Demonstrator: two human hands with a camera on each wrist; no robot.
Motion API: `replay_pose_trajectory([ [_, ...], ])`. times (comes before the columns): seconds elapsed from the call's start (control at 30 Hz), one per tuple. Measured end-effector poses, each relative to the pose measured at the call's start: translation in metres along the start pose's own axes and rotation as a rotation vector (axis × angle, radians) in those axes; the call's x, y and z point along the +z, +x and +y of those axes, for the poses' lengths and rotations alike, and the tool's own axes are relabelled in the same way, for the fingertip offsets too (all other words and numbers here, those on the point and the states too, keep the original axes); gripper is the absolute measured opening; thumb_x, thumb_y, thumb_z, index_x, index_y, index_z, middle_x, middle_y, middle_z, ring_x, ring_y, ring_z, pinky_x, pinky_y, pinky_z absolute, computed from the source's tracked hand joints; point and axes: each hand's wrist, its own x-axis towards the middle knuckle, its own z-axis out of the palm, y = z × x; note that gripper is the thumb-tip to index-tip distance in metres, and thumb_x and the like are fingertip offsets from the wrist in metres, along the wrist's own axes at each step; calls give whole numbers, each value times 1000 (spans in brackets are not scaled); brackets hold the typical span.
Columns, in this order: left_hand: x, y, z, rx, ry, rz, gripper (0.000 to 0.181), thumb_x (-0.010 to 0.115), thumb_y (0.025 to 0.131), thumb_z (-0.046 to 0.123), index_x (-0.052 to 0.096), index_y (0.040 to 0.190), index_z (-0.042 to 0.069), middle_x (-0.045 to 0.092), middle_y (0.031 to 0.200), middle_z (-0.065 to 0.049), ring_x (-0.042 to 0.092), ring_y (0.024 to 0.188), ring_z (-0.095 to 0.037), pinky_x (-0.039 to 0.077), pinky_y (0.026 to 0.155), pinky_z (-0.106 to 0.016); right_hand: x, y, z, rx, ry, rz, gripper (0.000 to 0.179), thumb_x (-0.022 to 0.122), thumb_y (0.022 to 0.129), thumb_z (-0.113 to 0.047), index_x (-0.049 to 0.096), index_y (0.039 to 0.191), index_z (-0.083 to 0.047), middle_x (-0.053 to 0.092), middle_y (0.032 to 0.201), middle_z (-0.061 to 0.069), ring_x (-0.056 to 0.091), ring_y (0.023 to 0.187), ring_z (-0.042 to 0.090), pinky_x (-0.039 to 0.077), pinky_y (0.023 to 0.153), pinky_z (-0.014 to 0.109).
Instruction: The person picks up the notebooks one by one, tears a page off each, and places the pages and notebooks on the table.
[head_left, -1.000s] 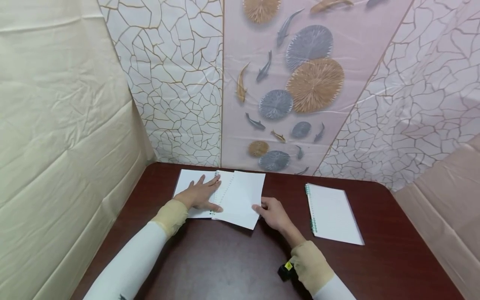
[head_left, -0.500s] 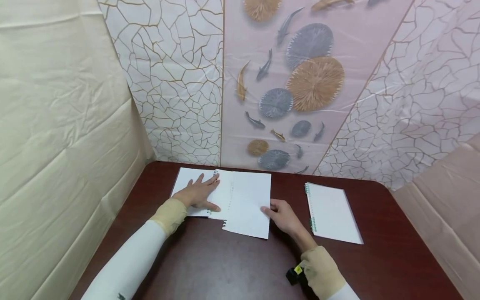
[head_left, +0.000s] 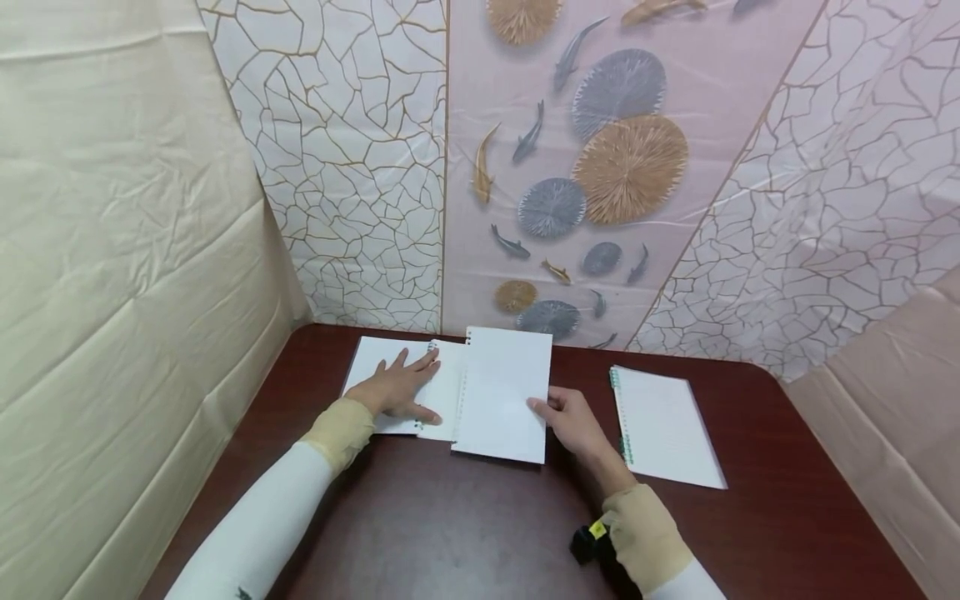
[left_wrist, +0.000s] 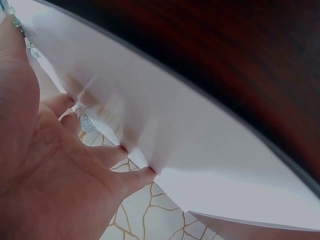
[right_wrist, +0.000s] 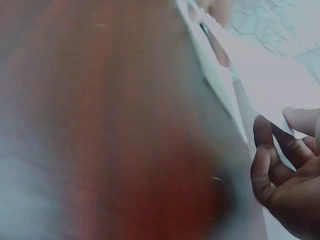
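An open spiral notebook (head_left: 447, 408) lies at the back left of the table. My left hand (head_left: 399, 388) rests across it with fingers spread, pressing the pages beside the coil; the left wrist view has the fingertips (left_wrist: 145, 174) on the white paper. My right hand (head_left: 572, 417) pinches the right edge of a white sheet (head_left: 502, 392) between thumb and fingers. That sheet has a punched, ragged left edge and overlaps the notebook's right page. In the right wrist view the sheet (right_wrist: 280, 82) is raised over the page beneath, the thumb on top.
A second spiral notebook (head_left: 667, 427) with a green coil lies to the right on the dark red-brown table (head_left: 450, 525). A patterned cloth wall (head_left: 360, 208) stands right behind the table. A black wrist camera (head_left: 583, 544) hangs under the right cuff.
My right hand drew the sheet to the right, and its punched edge came away from the coil. The sheet then shifted up and back. My left hand stayed in place.
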Motion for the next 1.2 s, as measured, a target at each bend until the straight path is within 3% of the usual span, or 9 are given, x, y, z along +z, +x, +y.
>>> replay_pose_trajectory([
  [0.13,-1,-1,-2,-7,-13,-1,117,70,87,76,17,171,15,-4,179,0,-1,159,-52,8,121,-76,-16,13,-5,79,9,6,37,62,110,-25,69,134,2,77,101,12,68,84,19,56,75,35],
  [0.33,-2,1,-4,-14,-15,-4,116,70,88,75,16,172,15,-6,179,1,-3,159,-51,7,121,-76,-41,34,-4,169,-60,13,41,58,111,-26,65,139,3,74,116,16,69,96,22,56,84,37],
  [0.53,0,3,-3,-9,-16,-4,116,70,88,75,15,172,15,-6,179,1,-4,159,-51,6,121,-76,-57,42,4,209,-174,-23,47,55,112,-28,60,144,7,66,134,24,64,120,35,52,101,49],
  [0.67,1,4,-3,-4,-26,2,116,70,88,74,17,171,14,-5,179,1,-3,159,-52,6,121,-77,-65,41,9,217,-257,-42,48,55,111,-27,60,141,10,63,137,28,62,123,38,52,101,52],
  [0.83,2,4,-3,-7,-19,2,117,70,87,76,16,172,16,-5,179,2,-4,159,-51,6,121,-76,-68,39,16,233,-348,-29,40,59,109,-24,69,127,11,68,125,27,67,107,34,56,87,45],
  [1.0,2,3,-4,-13,-26,-6,117,70,87,75,15,172,16,-6,179,2,-4,159,-51,6,121,-76,-64,38,20,209,-438,17,30,67,104,-20,75,107,8,71,98,18,62,79,25,53,69,37],
  [1.1,1,3,-4,-10,-26,-4,117,70,88,75,15,172,15,-5,179,1,-4,159,-51,6,121,-77,-60,39,20,200,-493,50,28,71,100,-19,68,80,1,56,72,6,46,63,18,43,58,32],
  [1.2,1,1,-3,-9,-24,3,117,71,88,74,17,171,14,-4,179,0,-3,159,-52,7,121,-77,-57,41,18,190,-539,61,44,75,96,-16,46,63,-11,32,60,-2,30,56,15,32,53,29],
])
